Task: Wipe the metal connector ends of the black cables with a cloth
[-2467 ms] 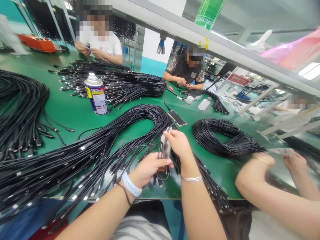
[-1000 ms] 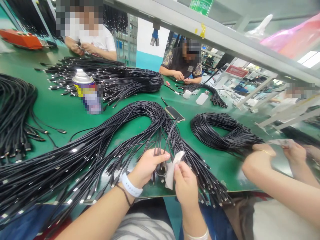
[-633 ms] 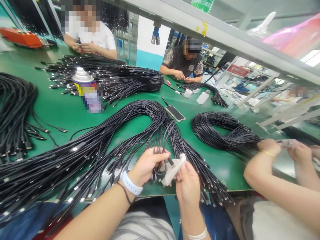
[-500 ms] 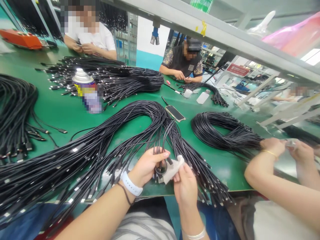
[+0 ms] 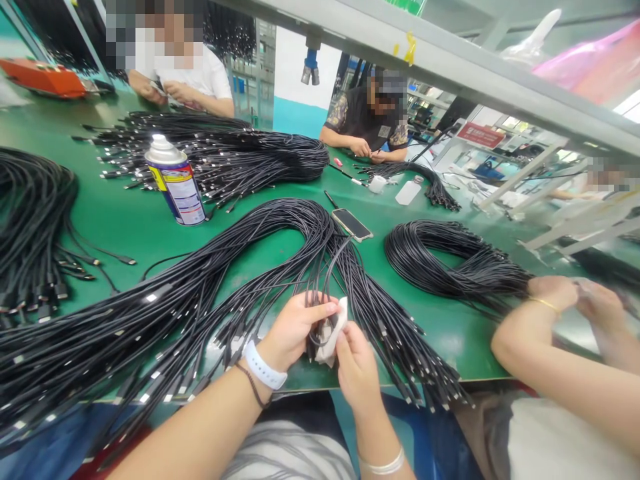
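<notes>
My left hand, with a pale watch band at the wrist, is closed around several black cables near their ends. A white cloth is wrapped partly about those cable ends, and my right hand pinches its right side. The connectors inside the cloth are mostly hidden. Behind and left of my hands a large bundle of black cables arches over the green table. Its other leg runs down to the right, with metal-tipped plugs at the table's front edge.
A spray can stands at the back left, and a phone lies beyond the cable arch. A coiled cable bundle sits to the right, near a co-worker's arms. Two people work across the table. A metal beam crosses overhead.
My right hand has moved slightly left and down, bringing the cloth closer around the cable ends. My left hand stays nearly in place, still gripping the cables.
</notes>
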Demonstrator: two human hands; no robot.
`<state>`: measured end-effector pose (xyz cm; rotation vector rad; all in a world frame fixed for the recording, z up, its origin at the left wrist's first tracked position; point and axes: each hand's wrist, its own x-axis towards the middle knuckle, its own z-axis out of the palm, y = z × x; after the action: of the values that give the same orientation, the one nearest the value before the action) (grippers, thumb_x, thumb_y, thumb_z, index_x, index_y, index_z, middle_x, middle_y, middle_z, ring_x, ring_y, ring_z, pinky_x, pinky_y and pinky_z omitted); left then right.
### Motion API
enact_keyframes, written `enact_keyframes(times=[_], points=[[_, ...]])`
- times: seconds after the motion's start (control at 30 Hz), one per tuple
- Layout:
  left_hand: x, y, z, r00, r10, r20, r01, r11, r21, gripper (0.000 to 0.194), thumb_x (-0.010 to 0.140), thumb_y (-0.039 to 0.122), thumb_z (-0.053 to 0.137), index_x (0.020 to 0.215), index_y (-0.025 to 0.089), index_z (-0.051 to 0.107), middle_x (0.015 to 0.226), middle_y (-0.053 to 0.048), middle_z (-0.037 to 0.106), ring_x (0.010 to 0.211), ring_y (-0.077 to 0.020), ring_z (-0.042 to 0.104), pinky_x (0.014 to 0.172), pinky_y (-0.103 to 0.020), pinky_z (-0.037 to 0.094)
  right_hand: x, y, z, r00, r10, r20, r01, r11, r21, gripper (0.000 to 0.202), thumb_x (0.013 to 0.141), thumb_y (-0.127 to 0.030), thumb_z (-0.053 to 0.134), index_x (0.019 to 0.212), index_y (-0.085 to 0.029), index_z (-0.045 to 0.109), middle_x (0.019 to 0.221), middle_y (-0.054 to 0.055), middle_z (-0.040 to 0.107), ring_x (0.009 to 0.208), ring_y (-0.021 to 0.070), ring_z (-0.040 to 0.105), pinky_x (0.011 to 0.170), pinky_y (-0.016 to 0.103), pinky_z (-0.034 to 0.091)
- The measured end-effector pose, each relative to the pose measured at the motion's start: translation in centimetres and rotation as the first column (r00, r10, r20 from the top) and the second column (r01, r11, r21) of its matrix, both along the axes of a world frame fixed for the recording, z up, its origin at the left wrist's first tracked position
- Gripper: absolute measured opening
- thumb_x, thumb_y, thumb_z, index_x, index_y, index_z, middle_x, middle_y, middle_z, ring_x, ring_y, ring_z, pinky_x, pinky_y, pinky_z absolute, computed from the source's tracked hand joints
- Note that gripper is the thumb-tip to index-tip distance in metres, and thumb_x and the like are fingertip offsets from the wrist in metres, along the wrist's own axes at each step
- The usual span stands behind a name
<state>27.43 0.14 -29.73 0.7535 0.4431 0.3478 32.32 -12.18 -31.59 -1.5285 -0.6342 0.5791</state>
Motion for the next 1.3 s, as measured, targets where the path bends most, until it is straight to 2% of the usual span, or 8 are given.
enact_keyframes(times=[0.13, 0.33, 0.57, 0.67, 0.8, 1.07, 1.23, 1.3], points=[[0.0, -0.1, 0.1, 1.000, 0.024, -0.019, -0.024, 0.999, 0.037, 0.021, 0.064, 0.022, 0.081, 0.076, 0.013, 0.066, 0.071, -0.002, 0.067, 0.064, -0.0102, 0.059, 0.061, -0.019, 0.046, -0.4, 0.5, -0.4, 0.983, -0.043, -0.180, 0.060, 0.994, 0.092, 0.029, 0.091, -0.041, 0.054, 0.110, -0.021, 0.063, 0.073, 0.000, 0.060, 0.056, 0.0114, 0.051, 0.051, 0.021, 0.043], [-0.1, -0.4, 0.0, 1.000, -0.008, 0.002, 0.008, 0.999, 0.034, 0.017, 0.065, 0.020, 0.079, 0.077, 0.013, 0.067, 0.077, -0.004, 0.069, 0.069, -0.0115, 0.061, 0.065, -0.021, 0.047, -0.6, 2.0, -0.4, 0.864, -0.234, -0.446, 0.348, 0.918, 0.192, 0.021, 0.088, -0.037, 0.057, 0.087, -0.018, 0.067, 0.081, 0.003, 0.068, 0.072, 0.0153, 0.061, 0.066, 0.024, 0.050], [-0.1, -0.2, 0.1, 1.000, 0.030, -0.004, -0.029, 0.999, 0.031, 0.018, 0.066, 0.021, 0.079, 0.078, 0.013, 0.068, 0.074, -0.003, 0.068, 0.063, -0.0112, 0.059, 0.059, -0.020, 0.046, -0.2, 0.9, -0.3, 0.972, -0.138, -0.188, 0.152, 0.986, 0.062, 0.032, 0.090, -0.044, 0.054, 0.111, -0.020, 0.062, 0.098, 0.006, 0.067, 0.088, 0.0193, 0.061, 0.078, 0.030, 0.049], [-0.2, -0.2, -0.1, 1.000, 0.012, 0.000, -0.012, 0.999, 0.031, 0.017, 0.066, 0.021, 0.078, 0.077, 0.013, 0.068, 0.076, -0.003, 0.069, 0.064, -0.0119, 0.060, 0.060, -0.021, 0.048, 0.0, 0.6, 0.0, 0.975, -0.177, -0.137, 0.179, 0.984, 0.008, 0.031, 0.091, -0.044, 0.051, 0.105, -0.020, 0.064, 0.083, 0.002, 0.066, 0.072, 0.0166, 0.059, 0.064, 0.025, 0.047], [-0.1, -0.4, -0.3, 0.999, 0.031, -0.006, -0.031, 0.997, 0.073, 0.015, 0.067, 0.019, 0.077, 0.077, 0.013, 0.068, 0.077, -0.004, 0.069, 0.069, -0.0114, 0.061, 0.065, -0.020, 0.048, 0.6, 0.9, 0.7, 0.976, -0.212, -0.048, 0.211, 0.977, -0.026, 0.032, 0.093, -0.044, 0.049, 0.095, -0.019, 0.068, 0.083, 0.003, 0.068, 0.077, 0.0178, 0.061, 0.070, 0.026, 0.047], [-0.1, -0.2, -0.2, 0.999, 0.050, -0.005, -0.050, 0.999, 0.022, 0.018, 0.066, 0.019, 0.079, 0.078, 0.012, 0.067, 0.075, -0.005, 0.070, 0.067, -0.0122, 0.063, 0.064, -0.021, 0.049, 0.9, 1.2, 0.7, 0.888, -0.014, -0.460, 0.083, 0.988, 0.129, 0.024, 0.079, -0.040, 0.066, 0.078, -0.016, 0.068, 0.068, 0.001, 0.064, 0.057, 0.0125, 0.055, 0.053, 0.021, 0.044], [-0.2, 0.1, 0.0, 0.996, 0.087, 0.007, -0.087, 0.996, 0.007, 0.018, 0.067, 0.019, 0.079, 0.079, 0.013, 0.067, 0.076, -0.005, 0.071, 0.067, -0.0110, 0.063, 0.063, -0.019, 0.049, 0.7, 0.6, 0.3, 0.849, -0.150, -0.506, 0.273, 0.945, 0.179, 0.017, 0.079, -0.035, 0.067, 0.077, -0.018, 0.067, 0.073, 0.001, 0.065, 0.065, 0.0144, 0.058, 0.062, 0.024, 0.048], [-0.3, 0.1, 0.0, 0.996, 0.090, -0.002, -0.090, 0.996, -0.007, 0.019, 0.067, 0.019, 0.079, 0.079, 0.013, 0.067, 0.076, -0.005, 0.071, 0.067, -0.0112, 0.063, 0.064, -0.019, 0.049, 0.7, 0.1, -0.1, 0.867, -0.163, -0.471, 0.269, 0.949, 0.166, 0.022, 0.081, -0.040, 0.066, 0.086, -0.018, 0.068, 0.081, 0.004, 0.067, 0.071, 0.0175, 0.060, 0.065, 0.027, 0.049]])
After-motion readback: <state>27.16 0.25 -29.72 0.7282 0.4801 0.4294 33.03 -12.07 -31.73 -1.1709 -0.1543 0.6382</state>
